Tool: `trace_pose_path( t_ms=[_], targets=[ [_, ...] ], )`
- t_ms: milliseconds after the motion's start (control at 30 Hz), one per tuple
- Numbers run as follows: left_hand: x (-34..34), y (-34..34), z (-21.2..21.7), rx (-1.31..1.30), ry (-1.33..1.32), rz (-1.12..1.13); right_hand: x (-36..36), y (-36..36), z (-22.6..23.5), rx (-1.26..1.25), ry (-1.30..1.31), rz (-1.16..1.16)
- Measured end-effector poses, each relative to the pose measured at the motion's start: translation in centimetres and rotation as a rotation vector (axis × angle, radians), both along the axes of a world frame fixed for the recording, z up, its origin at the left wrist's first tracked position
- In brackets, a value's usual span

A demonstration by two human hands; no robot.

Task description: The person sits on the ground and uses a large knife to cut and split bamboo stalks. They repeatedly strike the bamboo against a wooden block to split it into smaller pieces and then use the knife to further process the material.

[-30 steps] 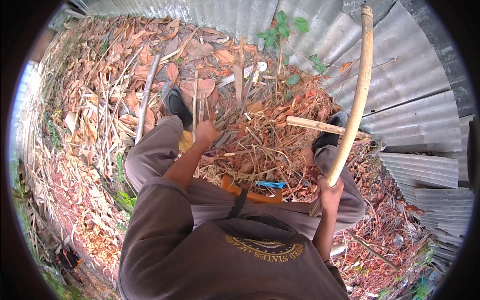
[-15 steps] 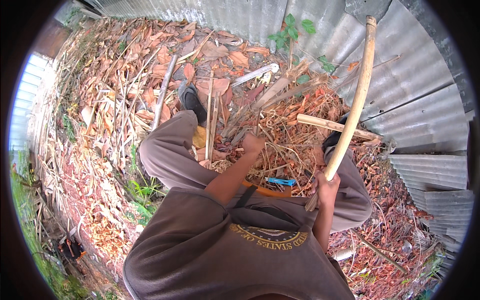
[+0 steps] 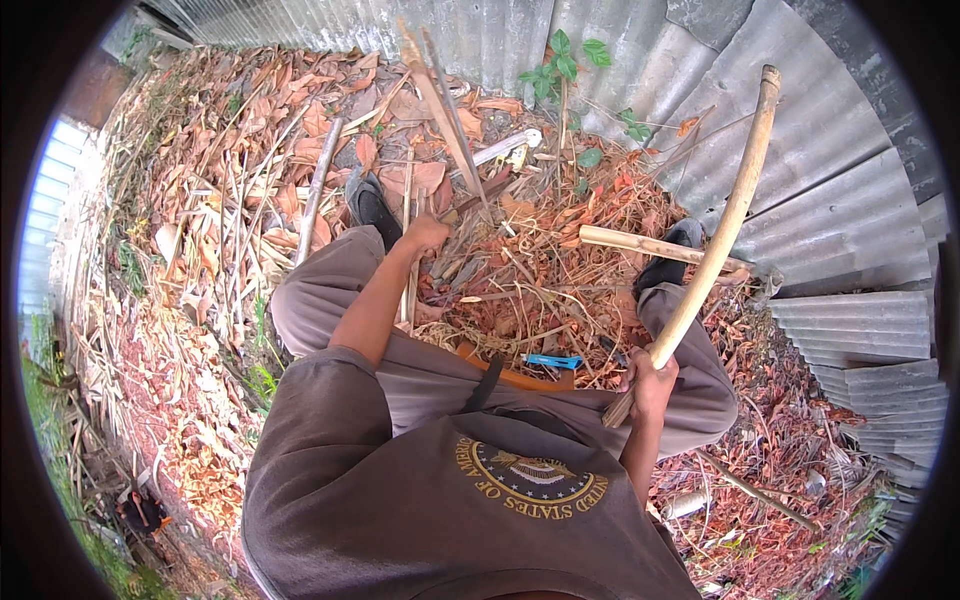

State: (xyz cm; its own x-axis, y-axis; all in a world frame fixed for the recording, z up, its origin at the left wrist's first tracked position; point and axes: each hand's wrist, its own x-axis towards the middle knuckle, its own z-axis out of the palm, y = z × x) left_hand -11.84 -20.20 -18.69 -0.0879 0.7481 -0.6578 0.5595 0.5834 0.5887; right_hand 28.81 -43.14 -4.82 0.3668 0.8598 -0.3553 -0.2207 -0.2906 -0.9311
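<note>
One curved pole (image 3: pixel 737 211) slants forward-right, gripped by my right hand (image 3: pixel 653 384), well apart from my left hand (image 3: pixel 427 233), whose hold is unclear.

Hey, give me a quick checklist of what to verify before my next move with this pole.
1. Right hand gripping the curved pole: ok, closed around it close to its near end.
2. Left hand hold: cannot tell, what is in its grasp is unclear.
3. Blue item clear of both hands: ok, it lies apart from them.
4. Right shoe unobstructed: not ok, a short stick crosses in front of it in this view.
5. Pole's far end clear of the metal sheets: cannot tell, they overlap in view.
</note>
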Motion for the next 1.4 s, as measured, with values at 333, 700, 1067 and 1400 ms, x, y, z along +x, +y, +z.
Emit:
trace_pose_path(
  t_ms=[333,700,1067,1400],
  targets=[
    [-1.9,-1.0,16.3,0.087,-0.160,-0.018,-1.1,2.0,0.3,-0.052,-0.030,0.054],
    [3.4,0.2,11.1,0.198,0.144,-0.468,-3.2,1.9,-1.4,-0.104,-0.235,0.259],
    [4.2,0.5,-0.3,0.368,0.147,-0.304,-5.0,8.1,-4.3,-0.159,-0.069,0.318],
    [1.0,0.0,0.2,0.527,0.441,-0.414,-7.1,7.6,-13.4,-0.303,-0.354,0.675]
  ],
)
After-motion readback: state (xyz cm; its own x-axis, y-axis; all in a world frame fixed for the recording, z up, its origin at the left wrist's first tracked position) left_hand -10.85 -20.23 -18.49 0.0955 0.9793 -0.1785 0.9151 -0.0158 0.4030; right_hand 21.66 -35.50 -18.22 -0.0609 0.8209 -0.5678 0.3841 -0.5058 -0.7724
